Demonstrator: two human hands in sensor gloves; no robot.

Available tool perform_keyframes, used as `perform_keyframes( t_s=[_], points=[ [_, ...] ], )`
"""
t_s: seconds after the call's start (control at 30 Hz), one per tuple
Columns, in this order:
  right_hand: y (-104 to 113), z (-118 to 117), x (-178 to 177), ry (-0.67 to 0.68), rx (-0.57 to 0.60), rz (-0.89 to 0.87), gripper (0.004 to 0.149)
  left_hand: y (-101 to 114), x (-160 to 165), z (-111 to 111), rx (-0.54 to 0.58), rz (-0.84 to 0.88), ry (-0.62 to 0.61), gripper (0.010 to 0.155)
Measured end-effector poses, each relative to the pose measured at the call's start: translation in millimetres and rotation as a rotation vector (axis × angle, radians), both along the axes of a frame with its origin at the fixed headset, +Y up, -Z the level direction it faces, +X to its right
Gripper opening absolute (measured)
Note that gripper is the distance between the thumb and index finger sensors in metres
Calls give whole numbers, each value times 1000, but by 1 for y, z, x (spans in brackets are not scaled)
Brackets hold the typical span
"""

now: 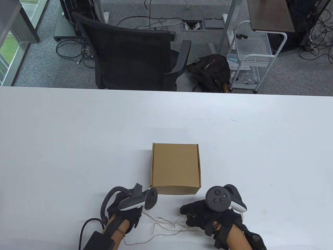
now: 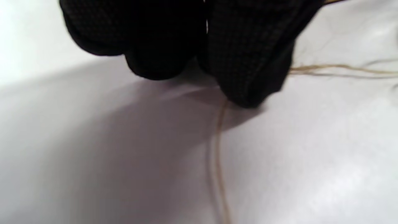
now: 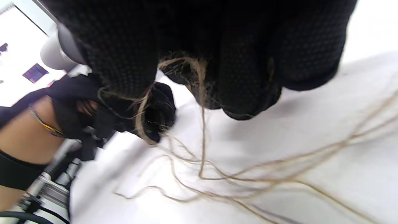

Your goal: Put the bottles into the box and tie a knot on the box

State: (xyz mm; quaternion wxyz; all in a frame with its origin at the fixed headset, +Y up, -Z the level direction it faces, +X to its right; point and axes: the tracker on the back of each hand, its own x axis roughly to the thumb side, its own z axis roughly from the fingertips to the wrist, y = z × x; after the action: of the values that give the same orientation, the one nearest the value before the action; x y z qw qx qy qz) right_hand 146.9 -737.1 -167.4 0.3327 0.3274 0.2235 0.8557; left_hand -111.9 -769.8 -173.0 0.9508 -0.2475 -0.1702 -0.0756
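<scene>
A brown cardboard box (image 1: 175, 168) stands shut on the white table (image 1: 78, 145), with no bottle in sight. Just in front of it, thin tan twine (image 1: 166, 225) lies in loose tangled strands between my two gloved hands. My left hand (image 1: 131, 214) is at the box's front left corner, fingers curled down on the table. In the left wrist view the twine (image 2: 218, 149) comes out from under those fingers (image 2: 245, 71). My right hand (image 1: 193, 212) is at the front right, and its curled fingers (image 3: 242, 81) hold a loop of twine (image 3: 199, 71).
A black office chair (image 1: 135, 54) stands beyond the table's far edge, with a dark bag (image 1: 210, 70) and a white wire cart (image 1: 249, 60) on the floor. Bare white tabletop lies on both sides of the box and behind it.
</scene>
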Motion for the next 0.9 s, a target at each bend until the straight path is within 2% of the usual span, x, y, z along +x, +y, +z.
perform_keyframes(
  t_s=[0.1,0.2,0.27,0.37,0.4,0.5,0.57,0.6,0.63,0.7,0.77,0.83,0.9],
  points=[
    [4,-1,5,9,-20,-62,63,0,-8,-2,-16,64,-11,43],
    [7,-2,11,13,-49,-147,62,2,-17,-4,-44,135,-1,43],
    [9,-4,17,31,-116,-278,57,9,-30,-6,-97,281,35,43],
    [13,-6,26,25,-146,-438,52,17,-43,-7,-123,471,68,42],
    [15,-6,30,27,-150,-506,52,20,-47,-7,-182,577,68,42],
    [17,-6,33,-32,-101,-573,49,22,-49,-8,-217,706,67,42],
    [18,-5,28,-86,15,-571,47,25,-45,-7,-256,835,38,42],
    [19,-3,24,-84,36,-541,46,28,-43,-6,-259,879,24,42],
    [18,0,18,-98,70,-508,47,33,-40,-4,-249,929,1,42],
    [17,4,6,-89,117,-496,61,42,-34,0,-212,996,-46,43],
    [13,10,-12,-74,111,-478,79,53,-28,5,-107,1079,-83,44],
    [10,14,-22,-63,113,-447,87,59,-24,9,-66,1131,-99,46],
    [11,19,-33,-64,149,-375,88,64,-18,12,-29,1172,-104,51]
  ],
)
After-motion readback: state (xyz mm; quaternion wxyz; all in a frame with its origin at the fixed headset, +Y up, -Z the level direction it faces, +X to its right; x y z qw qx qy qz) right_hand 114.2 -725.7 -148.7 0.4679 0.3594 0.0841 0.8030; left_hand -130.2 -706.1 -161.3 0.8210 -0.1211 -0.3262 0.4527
